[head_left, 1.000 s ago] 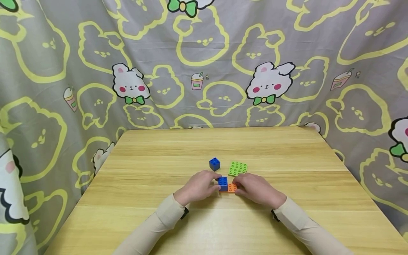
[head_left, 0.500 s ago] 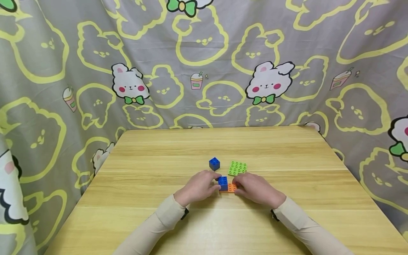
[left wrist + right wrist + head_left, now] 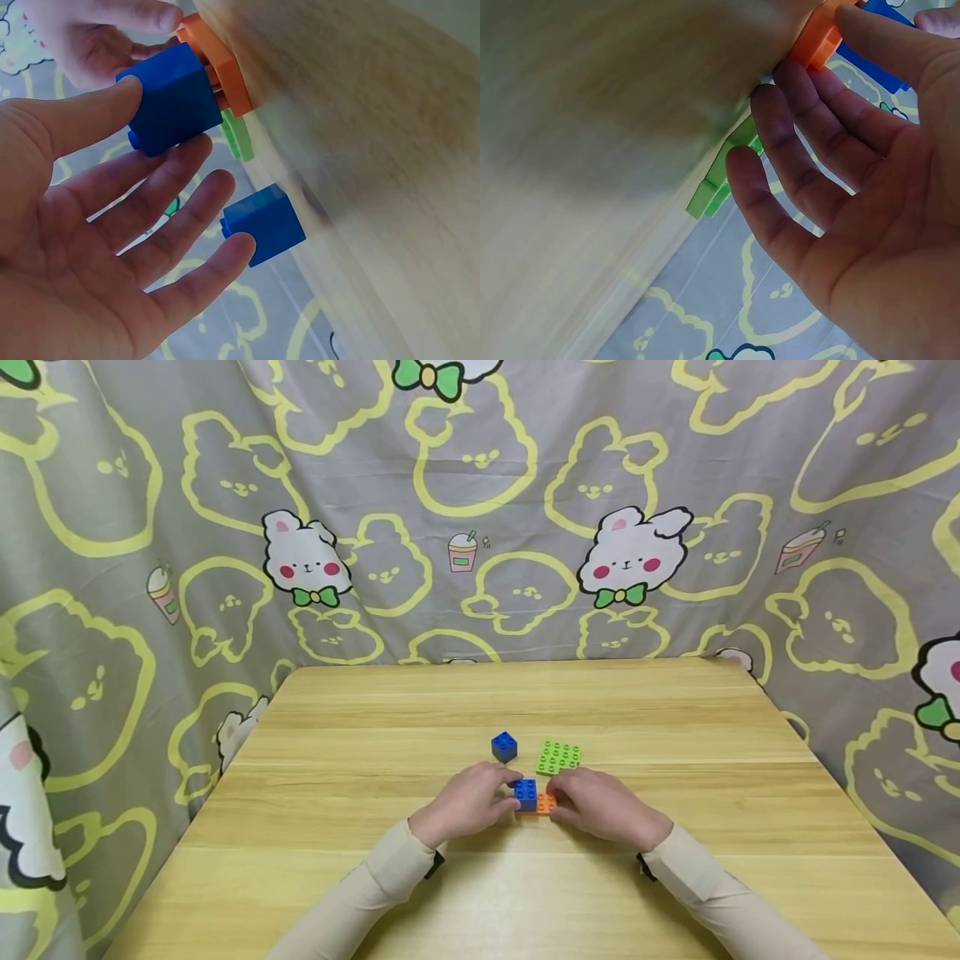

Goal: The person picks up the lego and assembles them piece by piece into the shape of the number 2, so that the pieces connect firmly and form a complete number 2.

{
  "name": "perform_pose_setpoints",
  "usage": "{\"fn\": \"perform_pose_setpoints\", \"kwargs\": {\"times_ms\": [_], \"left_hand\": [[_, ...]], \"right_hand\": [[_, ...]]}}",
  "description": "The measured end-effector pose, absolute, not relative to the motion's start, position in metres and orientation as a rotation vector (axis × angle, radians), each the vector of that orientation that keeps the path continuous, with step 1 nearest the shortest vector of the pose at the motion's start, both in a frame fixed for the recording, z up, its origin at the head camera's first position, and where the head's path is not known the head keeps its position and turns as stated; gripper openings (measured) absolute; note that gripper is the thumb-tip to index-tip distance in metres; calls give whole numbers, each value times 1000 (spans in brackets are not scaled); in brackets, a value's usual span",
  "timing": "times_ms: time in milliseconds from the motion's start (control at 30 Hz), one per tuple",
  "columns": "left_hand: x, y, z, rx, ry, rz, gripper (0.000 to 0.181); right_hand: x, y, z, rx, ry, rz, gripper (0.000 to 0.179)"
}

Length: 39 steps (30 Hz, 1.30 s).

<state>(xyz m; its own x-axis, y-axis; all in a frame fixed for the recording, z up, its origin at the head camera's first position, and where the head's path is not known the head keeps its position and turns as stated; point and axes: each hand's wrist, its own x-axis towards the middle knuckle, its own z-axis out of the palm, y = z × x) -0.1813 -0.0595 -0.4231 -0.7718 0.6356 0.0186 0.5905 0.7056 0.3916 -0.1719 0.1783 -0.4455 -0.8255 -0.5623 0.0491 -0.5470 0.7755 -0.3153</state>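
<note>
My left hand [image 3: 468, 802] pinches a blue toy building brick [image 3: 526, 793] between thumb and fingers. The brick sits over the left end of a flat orange plate [image 3: 546, 803]; in the left wrist view, orange studs show in a narrow gap beneath it. With thumb and fingertips, my right hand [image 3: 603, 806] holds the right end of that orange plate. Its other fingers extend toward a studded green plate [image 3: 558, 757], which lies just beyond. A second blue brick [image 3: 264, 223] rests on the table past the left fingers, standing apart from the others.
All pieces are on a light wooden table [image 3: 480, 893]. Grey curtains [image 3: 480, 568] with yellow outlines and rabbit prints hang behind the table and along both sides.
Both hands keep their grips almost still. The held blue brick has shifted very slightly to the right. The green plate and the far blue brick stay in place.
</note>
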Motion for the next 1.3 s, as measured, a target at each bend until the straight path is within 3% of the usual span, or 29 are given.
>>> {"fn": "perform_pose_setpoints", "kwargs": {"times_ms": [200,333,1300], "left_hand": [[-182,-59,-425,1036,2777,565,40],[-182,-60,-426,1073,2765,564,40],[-190,-62,-433,1012,2450,932,28]], "right_hand": [[-173,179,-443,-907,2924,-571,38],[-173,177,-440,-954,2873,-688,43],[-173,173,-443,-996,2692,-854,24]]}}
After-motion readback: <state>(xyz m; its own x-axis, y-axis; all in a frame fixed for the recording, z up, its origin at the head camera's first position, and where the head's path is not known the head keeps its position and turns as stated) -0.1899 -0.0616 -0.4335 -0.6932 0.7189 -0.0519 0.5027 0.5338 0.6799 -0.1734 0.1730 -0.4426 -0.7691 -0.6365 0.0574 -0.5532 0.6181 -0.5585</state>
